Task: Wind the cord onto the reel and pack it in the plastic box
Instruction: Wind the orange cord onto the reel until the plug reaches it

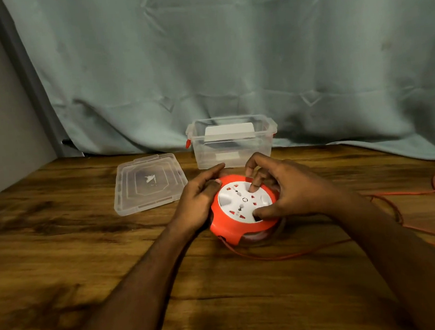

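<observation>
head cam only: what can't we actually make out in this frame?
- Cord: cut off by the right edge of the head view, so its plug and full length are unseen.
- Reel: the left hand and right hand cover its sides; how much cord is wound is hidden under the shell.
- Box: the white shape seen through its clear wall is too blurred to name.
- Lid: its centre mark is too small.

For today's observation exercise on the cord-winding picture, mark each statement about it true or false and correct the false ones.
1. The plastic box has its lid on. False: the lid lies flat on the table, left of the box.
2. Orange cord lies loose on the table. True.
3. The left hand holds the reel's side. True.
4. The right hand rests on the table. False: its fingers press into the reel's white face.
</observation>
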{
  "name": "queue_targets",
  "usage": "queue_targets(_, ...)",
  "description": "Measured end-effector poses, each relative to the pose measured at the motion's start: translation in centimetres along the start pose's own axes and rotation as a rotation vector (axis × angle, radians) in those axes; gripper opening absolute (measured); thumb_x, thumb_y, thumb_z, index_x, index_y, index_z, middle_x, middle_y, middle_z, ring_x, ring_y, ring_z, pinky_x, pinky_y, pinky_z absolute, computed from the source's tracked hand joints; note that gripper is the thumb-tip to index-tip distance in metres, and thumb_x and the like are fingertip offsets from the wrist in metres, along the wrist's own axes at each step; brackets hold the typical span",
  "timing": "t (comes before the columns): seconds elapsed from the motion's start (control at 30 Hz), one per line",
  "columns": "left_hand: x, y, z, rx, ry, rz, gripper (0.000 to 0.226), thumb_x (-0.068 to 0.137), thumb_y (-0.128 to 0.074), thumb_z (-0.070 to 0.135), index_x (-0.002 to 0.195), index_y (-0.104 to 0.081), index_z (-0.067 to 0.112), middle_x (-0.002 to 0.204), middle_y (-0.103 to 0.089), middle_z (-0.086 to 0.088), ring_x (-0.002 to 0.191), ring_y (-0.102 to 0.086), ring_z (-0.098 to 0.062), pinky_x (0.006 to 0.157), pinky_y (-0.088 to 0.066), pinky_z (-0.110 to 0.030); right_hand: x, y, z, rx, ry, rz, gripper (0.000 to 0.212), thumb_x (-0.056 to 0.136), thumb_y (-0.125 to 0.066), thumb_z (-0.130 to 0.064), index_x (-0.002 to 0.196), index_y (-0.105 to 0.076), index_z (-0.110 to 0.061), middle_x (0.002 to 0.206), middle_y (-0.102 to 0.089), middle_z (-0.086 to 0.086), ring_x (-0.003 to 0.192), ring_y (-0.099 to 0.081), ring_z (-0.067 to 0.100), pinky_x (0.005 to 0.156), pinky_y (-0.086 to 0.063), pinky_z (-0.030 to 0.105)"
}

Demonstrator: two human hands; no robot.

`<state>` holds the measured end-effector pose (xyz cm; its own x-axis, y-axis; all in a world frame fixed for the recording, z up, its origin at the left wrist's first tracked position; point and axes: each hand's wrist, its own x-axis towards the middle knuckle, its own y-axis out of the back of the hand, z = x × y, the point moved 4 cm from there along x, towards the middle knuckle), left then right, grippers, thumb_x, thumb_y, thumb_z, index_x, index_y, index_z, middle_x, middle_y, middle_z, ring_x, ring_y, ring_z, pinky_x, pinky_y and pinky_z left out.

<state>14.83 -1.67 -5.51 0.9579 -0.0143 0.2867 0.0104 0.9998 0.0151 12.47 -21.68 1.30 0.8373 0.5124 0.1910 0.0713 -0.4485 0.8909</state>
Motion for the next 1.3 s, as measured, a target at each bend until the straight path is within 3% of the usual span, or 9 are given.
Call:
queue_targets(0.17,0.1,0.1,0.1,0.029,-0.051,0.023,0.036,0.085,-0.056,0.022,0.117,-0.071,0.029,0.122,-0.073,-0.004,0.115,-0.067,-0.023,0.103,-0.052,-0.045,-0.1,-0.7,-1.0,-0.199,0.013,0.119,0.049,0.064,-0.081,-0.070,0.083,-0.063,-0.028,0.074,-0.067,-0.013,0.070,-0.059,0.005,0.058,-0.039,0.028)
queue_targets(0.37,0.2,0.3,0.0,0.036,-0.070,0.042,0.033,0.086,-0.056,0.020,0.112,-0.076,0.021,0.116,-0.075,-0.008,0.110,-0.070,-0.028,0.100,-0.053,-0.053,0.2,-1.5,-2.1,-0.222,0.001,0.226,0.058,0.068,-0.076,-0.068,0.055,-0.052,-0.017,0.052,-0.051,-0.006,0.059,-0.045,0.007,0.060,-0.029,0.030)
queue_targets(0.47,0.2,0.3,0.0,0.014,-0.069,0.047,0.036,0.086,-0.056,0.018,0.116,-0.074,0.011,0.115,-0.076,-0.010,0.109,-0.071,-0.031,0.100,-0.053,-0.054,0.1,-1.7,-2.2,-0.228,0.054,0.230,0.049,0.077,-0.076,-0.060,0.059,-0.059,-0.017,0.052,-0.054,-0.007,0.056,-0.050,0.008,0.058,-0.032,0.029)
queue_targets(0.57,0.3,0.2,0.0,-0.002,-0.075,0.045,0.036,0.086,-0.055,0.015,0.116,-0.074,0.008,0.114,-0.075,-0.013,0.109,-0.070,-0.035,0.100,-0.052,-0.056,-0.5,-0.7,-2.6,-0.162,0.160,0.274,0.015,0.077,-0.075,-0.038,0.088,-0.069,-0.030,0.065,-0.062,-0.018,0.062,-0.058,0.007,0.057,-0.041,0.026)
queue_targets(0.67,0.3,0.3,0.0,-0.016,-0.082,0.046,0.037,0.086,-0.054,0.014,0.117,-0.073,0.006,0.113,-0.075,-0.016,0.108,-0.070,-0.038,0.099,-0.052,-0.058,-0.5,0.1,-1.9,-0.082,0.124,0.165,0.055,0.071,-0.075,-0.014,0.115,-0.056,-0.041,0.080,-0.061,-0.037,0.069,-0.059,0.008,0.056,-0.050,0.029)
queue_targets(0.77,0.2,0.3,0.1,-0.037,-0.087,0.039,0.034,0.088,-0.054,0.012,0.116,-0.074,0.007,0.115,-0.075,-0.016,0.109,-0.069,-0.037,0.099,-0.053,-0.054,0.0,-0.4,-1.2,-0.030,0.078,-0.023,0.074,0.076,-0.080,-0.012,0.128,-0.043,-0.047,0.120,-0.068,-0.031,0.088,-0.060,0.001,0.065,-0.054,0.025)
queue_targets(1.0,-0.1,0.0,0.7,-0.058,-0.099,-0.005,0.035,0.090,-0.053,0.009,0.120,-0.070,0.001,0.117,-0.074,-0.016,0.110,-0.069,-0.037,0.098,-0.053,-0.051,-0.2,0.1,-0.1,0.068,0.074,-0.064,0.083,0.073,-0.087,-0.019,0.129,-0.035,-0.051,0.123,-0.069,-0.025,0.079,-0.058,-0.020,0.060,-0.051,0.014)
queue_targets(1.13,0.0,0.1,0.6,-0.061,-0.089,0.012,0.039,0.086,-0.055,0.014,0.119,-0.071,0.001,0.116,-0.074,-0.017,0.110,-0.069,-0.037,0.097,-0.054,-0.051,-0.3,-0.2,-0.1,0.089,0.066,-0.043,0.075,0.070,-0.091,-0.029,0.122,-0.040,-0.048,0.121,-0.066,-0.023,0.107,-0.067,0.007,0.074,-0.066,0.032)
queue_targets(1.3,0.0,0.3,0.4,-0.064,-0.090,0.028,0.031,0.091,-0.053,0.007,0.114,-0.073,0.005,0.114,-0.075,-0.013,0.108,-0.070,-0.033,0.093,-0.056,-0.045,-0.2,-0.3,-0.4,0.016,0.061,-0.009,0.068,0.065,-0.092,-0.040,0.112,-0.043,-0.044,0.109,-0.066,-0.020,0.088,-0.063,0.002,0.062,-0.056,0.027)
